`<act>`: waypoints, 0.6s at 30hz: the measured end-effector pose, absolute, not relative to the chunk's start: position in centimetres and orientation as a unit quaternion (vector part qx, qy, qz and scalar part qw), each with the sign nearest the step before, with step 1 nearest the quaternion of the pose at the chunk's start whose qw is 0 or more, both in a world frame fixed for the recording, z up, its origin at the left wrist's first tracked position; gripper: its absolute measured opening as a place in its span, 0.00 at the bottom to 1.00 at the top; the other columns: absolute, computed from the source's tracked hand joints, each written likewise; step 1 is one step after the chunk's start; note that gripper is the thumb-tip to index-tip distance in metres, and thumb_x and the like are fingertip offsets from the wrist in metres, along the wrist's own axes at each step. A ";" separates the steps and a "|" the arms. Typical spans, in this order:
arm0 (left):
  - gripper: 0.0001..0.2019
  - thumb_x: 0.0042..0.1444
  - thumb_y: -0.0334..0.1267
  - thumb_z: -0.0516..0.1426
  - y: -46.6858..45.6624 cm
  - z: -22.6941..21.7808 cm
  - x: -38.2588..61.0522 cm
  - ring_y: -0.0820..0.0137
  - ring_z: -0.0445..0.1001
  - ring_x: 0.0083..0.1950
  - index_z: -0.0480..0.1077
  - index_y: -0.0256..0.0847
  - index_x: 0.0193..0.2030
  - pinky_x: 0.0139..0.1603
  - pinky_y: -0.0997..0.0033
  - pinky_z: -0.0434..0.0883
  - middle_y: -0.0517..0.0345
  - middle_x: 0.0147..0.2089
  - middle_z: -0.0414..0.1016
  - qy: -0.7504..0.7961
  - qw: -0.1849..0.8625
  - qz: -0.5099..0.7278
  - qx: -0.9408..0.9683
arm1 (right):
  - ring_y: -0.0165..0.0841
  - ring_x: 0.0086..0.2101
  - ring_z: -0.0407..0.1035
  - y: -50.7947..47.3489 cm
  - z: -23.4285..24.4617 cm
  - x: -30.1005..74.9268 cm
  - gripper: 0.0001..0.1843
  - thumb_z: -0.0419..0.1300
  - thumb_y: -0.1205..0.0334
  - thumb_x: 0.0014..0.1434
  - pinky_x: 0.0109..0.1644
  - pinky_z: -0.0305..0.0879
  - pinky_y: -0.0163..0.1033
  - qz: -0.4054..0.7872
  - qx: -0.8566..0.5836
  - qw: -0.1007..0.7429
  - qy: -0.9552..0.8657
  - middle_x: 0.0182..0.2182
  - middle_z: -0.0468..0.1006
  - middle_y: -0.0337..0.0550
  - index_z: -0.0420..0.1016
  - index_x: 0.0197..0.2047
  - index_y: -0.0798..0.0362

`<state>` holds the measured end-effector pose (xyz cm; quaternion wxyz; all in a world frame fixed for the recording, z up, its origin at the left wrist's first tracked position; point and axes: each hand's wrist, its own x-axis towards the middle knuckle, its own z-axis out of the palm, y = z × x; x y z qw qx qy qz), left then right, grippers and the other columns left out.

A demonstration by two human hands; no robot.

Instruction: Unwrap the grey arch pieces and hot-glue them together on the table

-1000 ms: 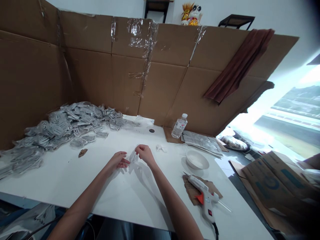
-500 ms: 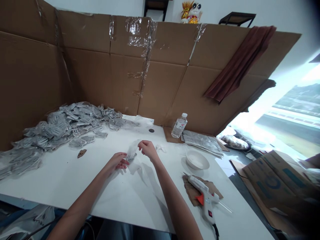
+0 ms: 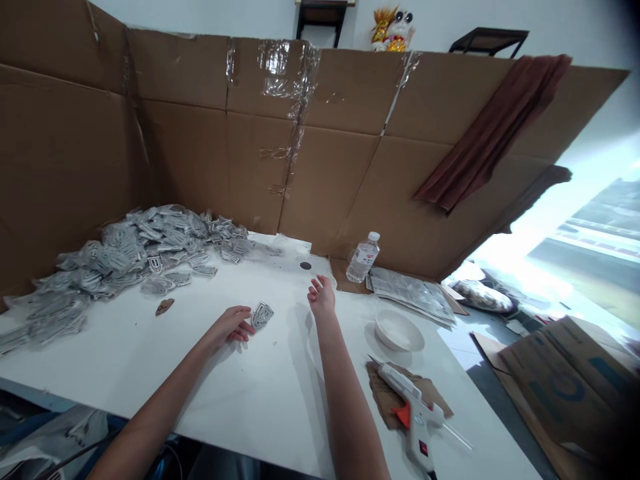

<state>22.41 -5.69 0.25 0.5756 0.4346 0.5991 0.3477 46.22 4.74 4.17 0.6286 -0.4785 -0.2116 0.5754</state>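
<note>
Our curled left hand (image 3: 230,328) touches a small silver emblem (image 3: 262,315) mid-frame, grip unclear; our open right hand (image 3: 321,297) holds nothing.

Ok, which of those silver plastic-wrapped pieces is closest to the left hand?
The lone wrapped piece on the white table, by the fingertips of the left hand; the others lie in the heap further left.
</note>
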 end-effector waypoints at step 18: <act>0.23 0.41 0.29 0.60 6.8 0.4 8.0 0.51 0.62 0.63 0.73 0.39 0.48 0.63 0.58 0.56 0.47 0.56 0.73 0.734 0.121 0.286 0.604 | 0.22 0.17 0.51 4.7 6.8 45.1 0.11 0.57 0.58 0.50 0.14 0.41 0.28 0.630 -0.386 0.622 -0.261 0.25 0.66 0.36 0.64 0.37 0.51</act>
